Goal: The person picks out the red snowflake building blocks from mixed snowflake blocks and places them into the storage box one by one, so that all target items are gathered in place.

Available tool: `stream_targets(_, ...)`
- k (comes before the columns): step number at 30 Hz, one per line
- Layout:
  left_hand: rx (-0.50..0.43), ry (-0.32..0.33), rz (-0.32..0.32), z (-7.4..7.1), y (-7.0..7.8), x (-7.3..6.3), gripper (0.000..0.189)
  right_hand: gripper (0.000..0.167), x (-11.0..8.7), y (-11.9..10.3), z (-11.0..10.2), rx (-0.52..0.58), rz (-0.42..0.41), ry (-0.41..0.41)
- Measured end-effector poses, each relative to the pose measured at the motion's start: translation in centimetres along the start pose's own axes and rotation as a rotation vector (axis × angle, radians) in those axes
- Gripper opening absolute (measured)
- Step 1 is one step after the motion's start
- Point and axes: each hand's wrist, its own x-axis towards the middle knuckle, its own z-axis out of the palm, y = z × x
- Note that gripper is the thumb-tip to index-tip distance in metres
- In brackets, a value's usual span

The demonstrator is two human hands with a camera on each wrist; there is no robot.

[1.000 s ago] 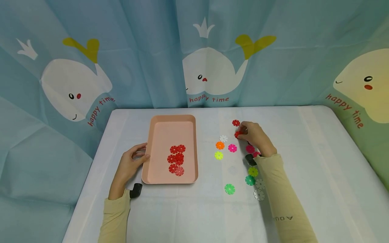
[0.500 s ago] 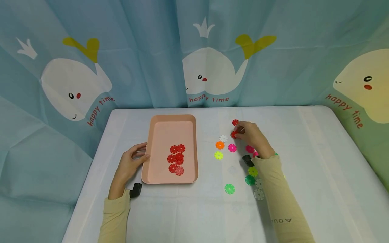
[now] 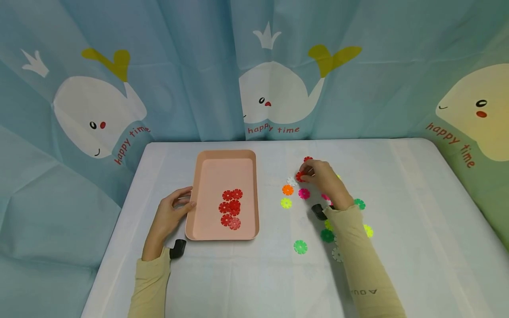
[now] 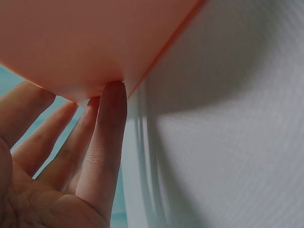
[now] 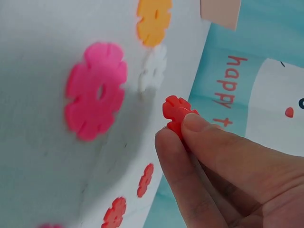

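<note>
A pink tray (image 3: pixel 226 170) lies on the left half of the table, with a loose cluster of red plastic snowflake discs (image 3: pixel 227 207) in it. At its left rim, my left hand (image 3: pixel 171 216) touches the side with extended fingers; in the left wrist view the fingertips (image 4: pixel 114 92) meet the tray wall (image 4: pixel 90 42). My right hand (image 3: pixel 324 176) pinches a red snowflake disc (image 5: pixel 175 105) between thumb and fingertips, close to a white disc (image 3: pixel 291 181). Just behind that hand, another red disc (image 3: pixel 308 159) is partly hidden.
Between tray and right arm lie an orange disc (image 3: pixel 287 190), a pink disc (image 3: pixel 304 193), a yellow disc (image 3: pixel 286 203) and a green disc (image 3: pixel 300 247). More discs, including a dark green one (image 3: pixel 327 236), lie around the right sleeve (image 3: pixel 359 256), some partly covered. A patterned curtain (image 3: pixel 199 88) hangs behind the table.
My right hand has shifted left with the red disc in its fingertips, toward the white disc. Green and yellow discs right of the forearm are uncovered. The left hand and tray stay put.
</note>
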Motion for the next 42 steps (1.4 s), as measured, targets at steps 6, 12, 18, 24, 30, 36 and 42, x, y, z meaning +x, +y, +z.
stream_targets(6,0.0,0.0,-0.004,0.0,0.1,0.0,0.057,0.015,0.2,-0.4,0.5,0.007,-0.031,0.015)
stream_targets(12,0.006,0.001,-0.002,0.0,0.0,0.0,0.056,0.015,0.2,-0.8,0.9,0.01,-0.043,0.02)
stream_targets(18,0.03,0.005,0.007,0.0,-0.2,0.1,0.055,0.015,0.1,-1.4,1.0,0.003,-0.052,0.023)
stream_targets(24,0.027,0.012,0.008,0.0,-0.2,0.1,0.054,0.015,-0.1,-2.1,0.9,0.018,-0.059,0.021)
stream_targets(30,0.009,0.009,0.015,0.0,0.0,0.0,0.054,0.015,-0.1,-2.8,1.0,0.048,-0.082,0.016)
stream_targets(36,0.016,0.008,0.02,0.0,-0.1,0.1,0.054,0.015,-0.1,-3.3,1.3,0.061,-0.098,0.028)
stream_targets(42,0.031,0.009,0.014,0.1,-0.3,0.2,0.053,0.014,-0.1,-4.1,1.8,0.06,-0.109,0.028)
